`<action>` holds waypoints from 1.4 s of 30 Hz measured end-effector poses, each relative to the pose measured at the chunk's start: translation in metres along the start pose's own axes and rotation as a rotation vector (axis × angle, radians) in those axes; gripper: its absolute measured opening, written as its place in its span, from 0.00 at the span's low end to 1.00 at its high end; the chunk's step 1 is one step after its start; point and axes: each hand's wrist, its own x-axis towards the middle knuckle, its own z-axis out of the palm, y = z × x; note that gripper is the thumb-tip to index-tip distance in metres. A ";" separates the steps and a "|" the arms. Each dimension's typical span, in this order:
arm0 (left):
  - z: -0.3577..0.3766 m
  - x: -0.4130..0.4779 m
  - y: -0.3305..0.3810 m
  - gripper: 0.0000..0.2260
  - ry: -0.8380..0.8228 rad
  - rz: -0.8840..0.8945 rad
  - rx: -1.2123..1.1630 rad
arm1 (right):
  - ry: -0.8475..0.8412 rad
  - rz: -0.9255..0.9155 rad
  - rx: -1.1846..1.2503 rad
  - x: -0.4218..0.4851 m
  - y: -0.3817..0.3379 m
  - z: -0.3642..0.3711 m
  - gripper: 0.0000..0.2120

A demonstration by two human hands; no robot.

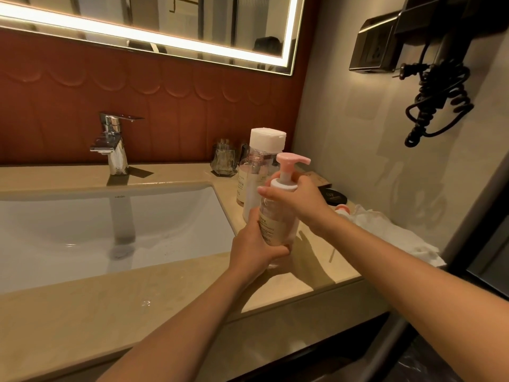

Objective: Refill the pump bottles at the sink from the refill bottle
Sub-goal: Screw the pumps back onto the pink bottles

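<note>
Two bare forearms stretched from the bottom edge of the frame to a spot right of centre, over the beige surface. Left grip was clamped round the lower body of one clear pump bottle, with fingers wrapped beneath its label. Right grip was closed on the white collar at the bottle's top, fingers curled round it, and the pink pump head stood up just above the knuckles. So the bottle sat between the two grips, roughly upright and leaning a little towards the upper right. Whether its base touched the surface could not be told.

Just behind it, towards the upper left, stood one refill bottle. It was taller, with a white flip cap and white liquid in its lower part. A second labelled bottle stood close against that one on its left, partly hidden, and its top could not be made out clearly. One small pink-and-white piece showed past the right wrist, beside one crumpled white cloth. Two glass tumblers stood at the back of the surface. One white sink filled the left of the frame, with one chrome tap behind it.
</note>
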 end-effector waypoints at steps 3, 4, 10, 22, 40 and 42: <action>0.002 0.000 0.000 0.35 0.001 -0.001 0.000 | 0.058 -0.053 -0.008 0.001 0.006 0.003 0.21; 0.002 0.000 0.000 0.34 0.006 -0.004 -0.007 | 0.104 -0.076 -0.031 0.002 0.009 0.006 0.20; -0.003 0.008 -0.004 0.31 0.081 -0.034 -0.145 | 0.313 -0.139 -0.212 0.019 0.030 0.004 0.19; -0.007 0.058 -0.008 0.34 -0.132 -0.114 -0.139 | 0.309 -0.072 -0.444 0.042 0.058 -0.029 0.25; -0.025 0.143 -0.033 0.45 0.051 -0.152 -0.162 | 0.192 0.286 -0.824 0.053 0.106 -0.067 0.19; -0.023 0.154 -0.036 0.49 -0.007 -0.146 -0.209 | 0.154 0.297 -0.826 0.058 0.111 -0.065 0.18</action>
